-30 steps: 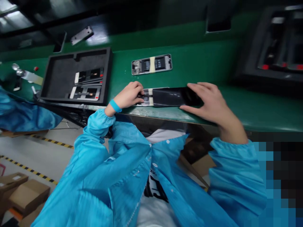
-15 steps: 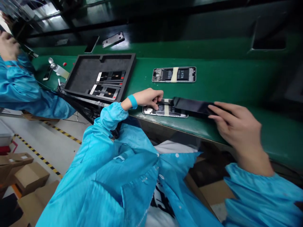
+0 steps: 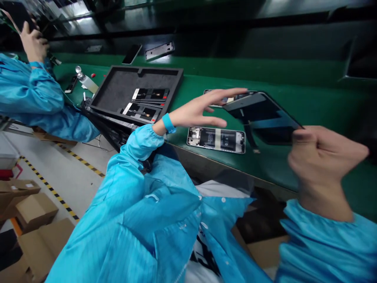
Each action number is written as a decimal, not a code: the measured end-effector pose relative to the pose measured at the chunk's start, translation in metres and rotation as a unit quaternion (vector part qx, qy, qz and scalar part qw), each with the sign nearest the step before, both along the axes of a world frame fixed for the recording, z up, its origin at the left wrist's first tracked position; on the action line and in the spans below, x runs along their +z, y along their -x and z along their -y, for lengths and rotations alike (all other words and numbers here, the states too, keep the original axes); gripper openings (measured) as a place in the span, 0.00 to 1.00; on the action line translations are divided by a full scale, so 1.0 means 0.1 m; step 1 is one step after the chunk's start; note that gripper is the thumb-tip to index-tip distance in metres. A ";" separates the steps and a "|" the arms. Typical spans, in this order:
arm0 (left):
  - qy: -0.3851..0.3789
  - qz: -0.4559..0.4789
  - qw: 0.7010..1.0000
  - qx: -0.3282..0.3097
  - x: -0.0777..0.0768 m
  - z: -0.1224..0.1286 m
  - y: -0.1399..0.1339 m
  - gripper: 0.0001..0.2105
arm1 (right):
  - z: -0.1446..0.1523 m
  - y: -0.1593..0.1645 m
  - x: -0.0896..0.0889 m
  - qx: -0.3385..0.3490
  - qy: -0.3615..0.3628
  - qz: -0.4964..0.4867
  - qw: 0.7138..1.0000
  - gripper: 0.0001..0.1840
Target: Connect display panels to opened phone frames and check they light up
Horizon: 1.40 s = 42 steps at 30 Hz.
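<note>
My right hand point(image 3: 322, 157) pinches the right end of a dark phone screen point(image 3: 272, 122), lifted and tilted above the mat. A flex cable point(image 3: 250, 135) dangles from the screen's underside. My left hand point(image 3: 197, 112) is open, fingers stretched and thumb apart, with its fingertips close to the screen's left end; whether they touch it I cannot tell. Below them an open phone body point(image 3: 210, 140) lies on the green bench mat point(image 3: 188, 80), its black battery crossed by a pale strip. A second phone body point(image 3: 207, 92) is mostly hidden behind my left hand.
Left of my hands, a black foam tray point(image 3: 118, 80) holds several phone screens point(image 3: 150, 94). A bottle point(image 3: 86, 81) stands beyond it. Further back lie a phone point(image 3: 132, 54) and an empty-looking phone frame point(image 3: 160, 51). A co-worker's hand point(image 3: 33, 43) is at far left.
My right hand has raised the screen off the phone body and tipped it so its underside shows. My left hand has left the phone body, opened, and moved up and right towards the screen.
</note>
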<state>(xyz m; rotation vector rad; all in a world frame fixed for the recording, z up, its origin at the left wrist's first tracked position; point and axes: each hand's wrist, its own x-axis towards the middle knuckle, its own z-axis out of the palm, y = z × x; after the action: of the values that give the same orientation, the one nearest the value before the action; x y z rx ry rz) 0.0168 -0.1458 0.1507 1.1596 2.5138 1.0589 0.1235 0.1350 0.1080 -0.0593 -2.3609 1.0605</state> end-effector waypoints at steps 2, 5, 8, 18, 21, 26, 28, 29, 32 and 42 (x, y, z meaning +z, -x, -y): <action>-0.030 0.020 0.999 0.033 0.09 0.14 -0.08 0.31 | 0.23 0.02 0.15 0.045 0.058 -0.023 0.997 0.47; -0.079 0.063 0.987 0.122 0.22 0.51 -0.04 0.20 | 0.50 0.08 0.26 0.115 0.133 0.002 0.984 0.43; -0.172 0.089 0.946 0.259 0.32 1.13 0.16 0.18 | 0.54 0.11 0.20 0.139 0.190 0.025 0.972 0.37; -0.290 0.194 0.777 0.524 0.00 2.37 0.03 0.08 | -0.18 -0.01 -0.35 0.010 0.202 0.140 0.969 0.24; -0.294 0.182 0.775 0.530 -0.11 2.21 0.20 0.08 | -0.24 0.06 -0.43 0.008 0.214 0.131 0.968 0.25; -0.046 0.077 0.835 0.543 -0.18 2.04 0.51 0.07 | -0.25 0.09 -0.50 0.002 0.215 0.118 0.970 0.21; 0.121 -0.002 0.841 0.528 -0.19 2.06 0.50 0.11 | -0.29 0.04 -0.50 0.006 0.200 0.109 0.974 0.19; 0.181 -0.029 0.835 0.519 -0.19 2.09 0.47 0.14 | -0.33 0.02 -0.49 0.004 0.192 0.101 0.976 0.18; 0.225 -0.085 0.834 0.496 -0.20 2.17 0.42 0.27 | -0.51 -0.05 -0.47 -0.031 0.179 0.074 0.981 0.15; 0.339 0.007 0.936 0.099 -0.05 1.90 1.45 0.62 | -0.90 -0.07 -0.51 -0.156 0.213 0.068 0.962 0.08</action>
<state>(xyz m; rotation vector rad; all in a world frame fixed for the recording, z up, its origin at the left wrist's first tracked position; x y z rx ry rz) -0.1283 -0.3360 0.1456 0.6990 2.6742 0.1639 0.1303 0.2248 0.0570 -0.6583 -2.0997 1.4133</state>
